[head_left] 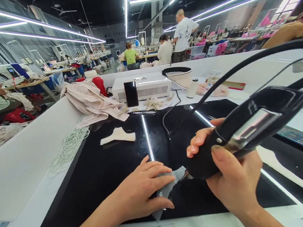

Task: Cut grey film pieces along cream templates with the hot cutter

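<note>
My right hand [236,176] is wrapped round a black corded hand tool [254,125] with a metal lever on its side. The tool's metal tip points left and meets the edge of a thin, grey-looking piece of material [178,175] on the glossy black mat [90,198]. Flat on that piece lies my left hand [147,185], fingers stretched and slightly apart, pressing near the tip. Part of the piece is hidden under the palm. Farther back, a cream cut fabric piece [118,135] rests on the mat, and a long pale piece [284,168] lies right of my right hand.
A white vented box [143,87] stands behind the mat, with a dark phone [131,94] leaning on it. Beige fabric [88,101] is heaped at back left, above pale green cord [69,146]. The tool's black cable [233,70] arches over the right side. Co-workers sit beyond the partition.
</note>
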`<act>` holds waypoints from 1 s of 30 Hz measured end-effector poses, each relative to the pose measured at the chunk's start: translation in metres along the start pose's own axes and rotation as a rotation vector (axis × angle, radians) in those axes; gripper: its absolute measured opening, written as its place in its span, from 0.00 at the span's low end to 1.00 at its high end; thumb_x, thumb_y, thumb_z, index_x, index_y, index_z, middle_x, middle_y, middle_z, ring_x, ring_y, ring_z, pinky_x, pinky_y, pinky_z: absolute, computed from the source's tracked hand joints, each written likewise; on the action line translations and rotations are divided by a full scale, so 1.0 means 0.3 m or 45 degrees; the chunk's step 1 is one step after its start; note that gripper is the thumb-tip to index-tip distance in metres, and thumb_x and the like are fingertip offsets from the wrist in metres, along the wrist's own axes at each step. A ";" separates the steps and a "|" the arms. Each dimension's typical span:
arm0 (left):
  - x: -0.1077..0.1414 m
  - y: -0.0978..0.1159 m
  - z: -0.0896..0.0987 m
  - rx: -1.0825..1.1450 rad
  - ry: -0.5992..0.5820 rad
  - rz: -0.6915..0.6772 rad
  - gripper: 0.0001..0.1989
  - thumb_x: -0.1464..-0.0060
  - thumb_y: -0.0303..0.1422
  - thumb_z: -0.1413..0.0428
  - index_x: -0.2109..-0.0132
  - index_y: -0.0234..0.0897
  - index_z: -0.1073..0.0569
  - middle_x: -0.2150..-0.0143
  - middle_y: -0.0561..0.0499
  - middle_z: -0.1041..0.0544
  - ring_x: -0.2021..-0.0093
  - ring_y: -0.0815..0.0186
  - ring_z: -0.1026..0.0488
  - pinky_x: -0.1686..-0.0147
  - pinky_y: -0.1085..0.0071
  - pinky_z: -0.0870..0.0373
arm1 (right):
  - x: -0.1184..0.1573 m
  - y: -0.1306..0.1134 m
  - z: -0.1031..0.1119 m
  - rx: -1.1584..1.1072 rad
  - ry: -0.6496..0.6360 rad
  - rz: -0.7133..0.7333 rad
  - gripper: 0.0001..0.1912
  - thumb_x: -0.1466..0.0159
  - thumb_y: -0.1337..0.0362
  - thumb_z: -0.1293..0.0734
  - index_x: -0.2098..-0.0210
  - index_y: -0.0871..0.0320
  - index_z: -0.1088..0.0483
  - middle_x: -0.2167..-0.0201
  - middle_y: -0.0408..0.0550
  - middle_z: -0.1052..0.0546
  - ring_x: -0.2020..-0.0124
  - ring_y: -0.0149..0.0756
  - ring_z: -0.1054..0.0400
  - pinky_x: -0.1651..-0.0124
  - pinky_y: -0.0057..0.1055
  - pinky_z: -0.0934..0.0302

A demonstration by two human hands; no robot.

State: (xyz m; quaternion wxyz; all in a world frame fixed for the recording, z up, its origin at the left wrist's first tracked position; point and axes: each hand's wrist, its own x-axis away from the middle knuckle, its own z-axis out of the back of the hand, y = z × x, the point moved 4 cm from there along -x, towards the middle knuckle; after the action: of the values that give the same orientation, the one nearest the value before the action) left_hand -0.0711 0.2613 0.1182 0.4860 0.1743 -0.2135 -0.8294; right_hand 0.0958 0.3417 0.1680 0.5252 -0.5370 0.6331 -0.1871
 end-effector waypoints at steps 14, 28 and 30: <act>0.001 -0.009 -0.027 -0.088 -0.068 0.043 0.26 0.35 0.46 0.40 0.33 0.47 0.32 0.34 0.48 0.30 0.33 0.52 0.36 0.30 0.37 0.54 | 0.016 0.034 -0.016 0.007 -0.037 -0.003 0.18 0.35 0.61 0.27 0.48 0.49 0.33 0.65 0.40 0.25 0.71 0.33 0.28 0.67 0.33 0.30; 0.002 -0.009 -0.026 -0.092 -0.067 0.038 0.24 0.34 0.45 0.41 0.35 0.47 0.30 0.34 0.47 0.30 0.33 0.52 0.35 0.29 0.38 0.54 | -0.006 0.027 0.012 0.029 0.007 0.029 0.17 0.35 0.60 0.27 0.49 0.50 0.32 0.66 0.40 0.25 0.70 0.33 0.29 0.67 0.32 0.31; 0.003 -0.009 -0.027 -0.098 -0.057 0.036 0.24 0.35 0.44 0.40 0.35 0.47 0.30 0.34 0.47 0.30 0.33 0.52 0.35 0.29 0.38 0.54 | -0.007 0.029 0.012 0.043 0.002 0.034 0.16 0.35 0.61 0.27 0.49 0.50 0.32 0.66 0.41 0.24 0.71 0.33 0.29 0.68 0.32 0.31</act>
State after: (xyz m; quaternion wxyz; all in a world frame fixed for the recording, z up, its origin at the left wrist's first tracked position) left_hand -0.0695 0.2602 0.1098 0.4992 0.1338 -0.1946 -0.8337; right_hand 0.0944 0.3477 0.1607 0.5359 -0.5195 0.6375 -0.1911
